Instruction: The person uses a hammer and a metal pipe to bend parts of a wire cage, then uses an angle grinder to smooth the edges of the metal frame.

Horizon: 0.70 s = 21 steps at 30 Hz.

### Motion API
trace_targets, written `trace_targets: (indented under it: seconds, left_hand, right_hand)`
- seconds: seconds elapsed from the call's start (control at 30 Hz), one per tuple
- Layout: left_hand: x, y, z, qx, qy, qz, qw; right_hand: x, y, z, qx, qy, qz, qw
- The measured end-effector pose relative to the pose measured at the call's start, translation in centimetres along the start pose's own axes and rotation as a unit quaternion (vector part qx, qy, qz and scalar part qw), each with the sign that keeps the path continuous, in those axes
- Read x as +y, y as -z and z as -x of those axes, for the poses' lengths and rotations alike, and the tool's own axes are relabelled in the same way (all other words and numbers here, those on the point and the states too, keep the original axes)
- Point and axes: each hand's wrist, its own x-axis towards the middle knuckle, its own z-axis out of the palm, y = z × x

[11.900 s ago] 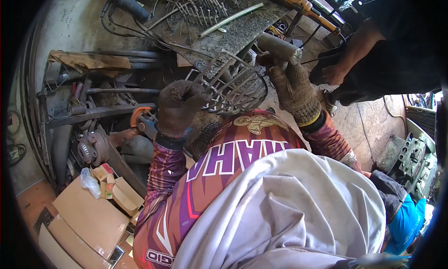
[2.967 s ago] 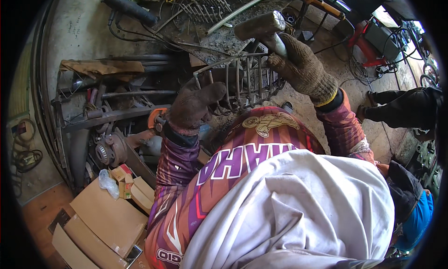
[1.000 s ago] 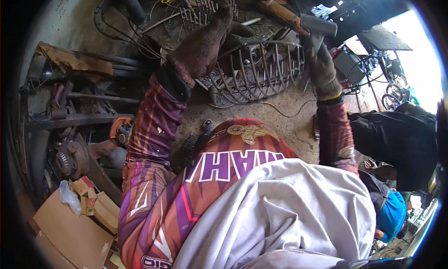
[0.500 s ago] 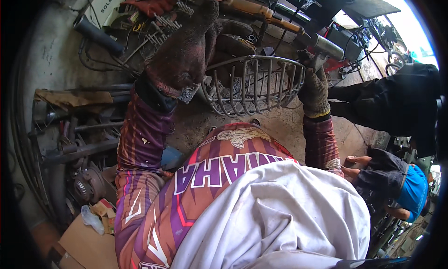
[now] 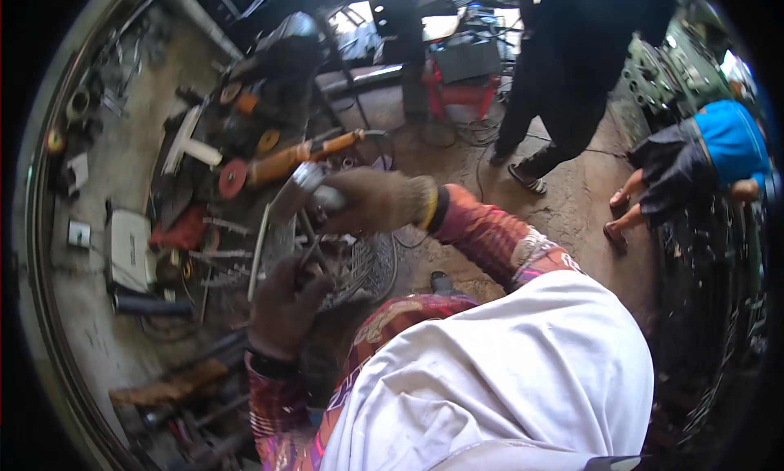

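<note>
Right grip [image 5: 371, 200] wrapped round a hammer [image 5: 288, 196], left grip [image 5: 284, 312] by a barred frame [image 5: 371, 263], hold unclear, orange power tool [image 5: 282, 162] beyond

The dark tabletop [image 5: 234, 296] carries the orange grinder [image 5: 287, 160], with a round red disc [image 5: 233, 178] at the grinder's left end and a yellow-brown disc [image 5: 268, 140] just above that end. Below and left of the grinder: a crumpled red item [image 5: 181, 230] and, lower, a cluster of metal bolts [image 5: 226, 255], both blurred. Below the grinder: a pale rod [image 5: 259, 254]. To the grinder's right, the brown floor [image 5: 580, 218] bears a red and dark machine [image 5: 464, 66], loose cables [image 5: 482, 138] and two people's feet [image 5: 529, 181].
</note>
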Motion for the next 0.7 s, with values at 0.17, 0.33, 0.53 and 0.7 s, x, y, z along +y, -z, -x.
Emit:
trace_targets:
  seconds: [0.17,0.33,0.53,0.7]
  left_hand:
    - [-6.4,-1.8,2.3,0.162,0.004,0.072,0.984]
    - [-9.8,0.5,2.7,0.235,0.014,0.059,0.97]
    - [-15.4,2.2,3.6,0.161,0.034,0.116,0.979]
    - [-21.7,6.4,5.6,0.324,-0.098,-0.024,0.941]
  right_hand:
    - [-4.2,-1.7,-3.9,-0.09,0.027,0.126,0.988]
    - [-4.3,-4.3,-6.5,-0.051,0.051,0.147,0.987]
    - [-6.3,-5.6,-7.1,-0.125,0.035,0.174,0.976]
    - [-4.2,-7.6,-6.5,-0.091,0.022,0.17,0.981]
